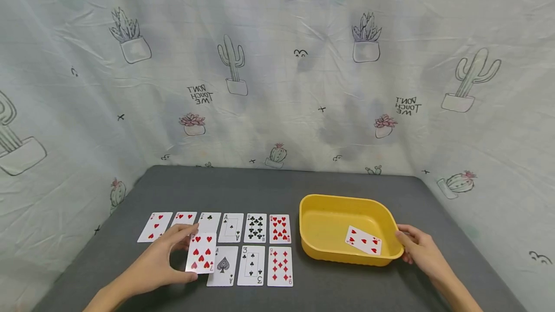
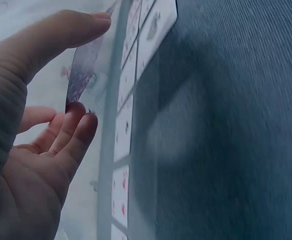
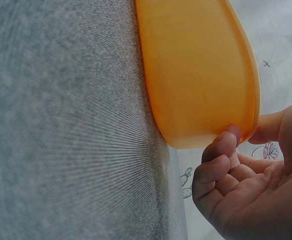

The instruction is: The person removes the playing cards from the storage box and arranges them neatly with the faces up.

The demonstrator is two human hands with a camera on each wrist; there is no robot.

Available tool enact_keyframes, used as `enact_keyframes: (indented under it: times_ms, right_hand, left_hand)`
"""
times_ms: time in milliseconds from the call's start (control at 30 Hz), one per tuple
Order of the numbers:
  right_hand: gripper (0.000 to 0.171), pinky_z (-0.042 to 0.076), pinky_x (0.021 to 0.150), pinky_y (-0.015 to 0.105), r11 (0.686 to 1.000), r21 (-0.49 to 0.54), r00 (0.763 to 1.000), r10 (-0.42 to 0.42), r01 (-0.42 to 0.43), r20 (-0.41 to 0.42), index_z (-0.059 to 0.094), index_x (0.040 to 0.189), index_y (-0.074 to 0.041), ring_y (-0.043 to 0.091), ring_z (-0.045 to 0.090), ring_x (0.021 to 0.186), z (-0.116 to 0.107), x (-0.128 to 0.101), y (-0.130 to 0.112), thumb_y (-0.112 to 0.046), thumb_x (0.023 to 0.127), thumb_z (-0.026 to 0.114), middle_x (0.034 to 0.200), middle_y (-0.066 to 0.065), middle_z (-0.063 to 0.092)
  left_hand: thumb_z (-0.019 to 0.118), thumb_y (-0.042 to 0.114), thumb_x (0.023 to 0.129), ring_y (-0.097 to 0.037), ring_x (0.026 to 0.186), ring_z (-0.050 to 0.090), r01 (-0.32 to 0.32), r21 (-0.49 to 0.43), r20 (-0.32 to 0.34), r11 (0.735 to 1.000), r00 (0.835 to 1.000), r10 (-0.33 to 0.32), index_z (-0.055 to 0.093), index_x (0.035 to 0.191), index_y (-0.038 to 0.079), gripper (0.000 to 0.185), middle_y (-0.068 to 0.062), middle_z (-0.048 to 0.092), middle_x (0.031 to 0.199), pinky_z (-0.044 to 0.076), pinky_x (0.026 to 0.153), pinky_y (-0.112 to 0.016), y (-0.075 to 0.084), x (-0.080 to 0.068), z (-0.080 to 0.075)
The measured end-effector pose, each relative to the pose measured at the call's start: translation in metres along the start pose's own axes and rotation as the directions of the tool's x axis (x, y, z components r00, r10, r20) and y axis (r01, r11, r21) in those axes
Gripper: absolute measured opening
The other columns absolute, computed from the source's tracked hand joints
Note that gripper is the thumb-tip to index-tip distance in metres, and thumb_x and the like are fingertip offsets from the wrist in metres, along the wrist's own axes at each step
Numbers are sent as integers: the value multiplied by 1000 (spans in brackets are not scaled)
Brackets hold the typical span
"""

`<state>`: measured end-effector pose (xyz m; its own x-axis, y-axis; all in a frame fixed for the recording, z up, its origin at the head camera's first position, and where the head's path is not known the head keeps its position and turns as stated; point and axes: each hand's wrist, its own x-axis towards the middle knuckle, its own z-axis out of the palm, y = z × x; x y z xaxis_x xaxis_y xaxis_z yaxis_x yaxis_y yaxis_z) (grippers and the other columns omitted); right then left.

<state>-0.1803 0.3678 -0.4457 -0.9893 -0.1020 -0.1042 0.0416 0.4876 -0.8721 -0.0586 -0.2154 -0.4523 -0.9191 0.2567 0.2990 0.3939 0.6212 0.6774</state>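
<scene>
My left hand (image 1: 158, 264) pinches a seven of hearts (image 1: 202, 254) by its edges, between thumb and fingers. The card is raised over the left end of the front row and overlaps the ace of spades (image 1: 224, 266). In the left wrist view its patterned back (image 2: 83, 75) shows between thumb and fingertips. My right hand (image 1: 421, 249) grips the right end of a yellow plastic tray (image 1: 334, 255), thumb at the rim and fingers against the outer wall, as the right wrist view also shows. Inside the tray lies a hearts card (image 1: 363, 240), face up.
Face-up cards lie in two rows left of the tray. The back row runs from a three of hearts (image 1: 155, 227) to a ten-like hearts card (image 1: 280, 228). A three of clubs (image 1: 251, 265) and nine of diamonds (image 1: 280, 266) lie in front. A printed curtain (image 1: 277, 85) surrounds the grey table (image 1: 243, 182).
</scene>
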Motion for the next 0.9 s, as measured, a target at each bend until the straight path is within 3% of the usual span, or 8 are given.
enact_keyframes:
  times_ms: [133, 267, 467, 700, 900]
  right_hand:
    - [56, 48, 55, 31, 1000, -7, 1000, 1, -1, 0, 43, 139, 9, 20, 52, 61, 0, 0, 1, -34, 103, 53, 80, 13, 58]
    - [57, 48, 55, 31, 1000, -11, 1000, 3, -3, 1, 43, 139, 9, 20, 52, 61, 0, 0, 1, -34, 103, 52, 81, 13, 58]
    - [57, 48, 55, 32, 1000, -2, 1000, 14, -14, 4, 42, 139, 9, 20, 52, 61, 0, 0, 1, -34, 104, 52, 81, 12, 58]
    - [58, 47, 55, 31, 1000, -21, 1000, 21, -21, -1, 42, 140, 9, 20, 52, 62, 2, 1, 3, -35, 104, 51, 80, 12, 57]
    - [58, 47, 55, 31, 999, -28, 1000, 23, -23, 0, 41, 140, 8, 20, 52, 62, 3, 2, 4, -36, 104, 51, 78, 12, 56]
  left_hand:
    - [93, 29, 66, -13, 100, 60, -7, -6, 20, 1000, 1000, 7, 47, 140, -3, 94, -11, 47, 129, 48, 88, -21, -11, -6, -5]
    - [92, 37, 66, -10, 100, 58, 37, 69, 65, 997, 997, -42, 49, 141, 2, 94, -6, 49, 129, 49, 87, -26, -17, -10, -10]
    - [89, 49, 66, -15, 107, 54, 55, 162, 117, 985, 990, -75, 52, 140, 11, 91, -2, 51, 131, 46, 90, -33, -24, -14, -10]
    - [89, 47, 66, -17, 111, 48, 128, 179, 135, 975, 979, -154, 51, 141, 18, 89, 0, 48, 133, 44, 90, -36, -28, -13, -6]
    - [89, 47, 65, -18, 111, 48, 133, 199, 127, 971, 979, -160, 51, 141, 17, 90, -2, 47, 134, 44, 91, -37, -30, -13, -5]
